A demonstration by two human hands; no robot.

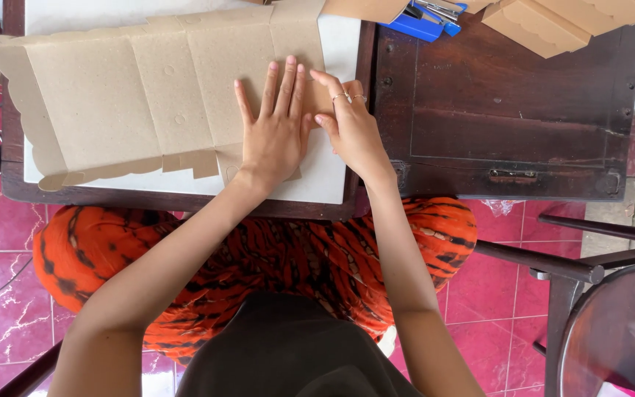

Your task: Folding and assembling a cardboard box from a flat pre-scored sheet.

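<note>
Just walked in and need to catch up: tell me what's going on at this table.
A seated person is working on a flat brown cardboard box blank spread over a white board on a dark wooden table. The left hand lies flat, fingers spread, pressing the cardboard's right end. The right hand touches the cardboard's edge beside it with its fingertips. More folded cardboard pieces and a blue stapler sit at the table's far edge.

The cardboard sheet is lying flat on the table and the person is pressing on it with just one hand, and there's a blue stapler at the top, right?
Not quite: both hands are on it. The head view shows the left hand spread flat on the cardboard sheet and the right hand pressing its edge beside it. The rest holds: the sheet lies flat on the table, with the blue stapler at the top.
</note>
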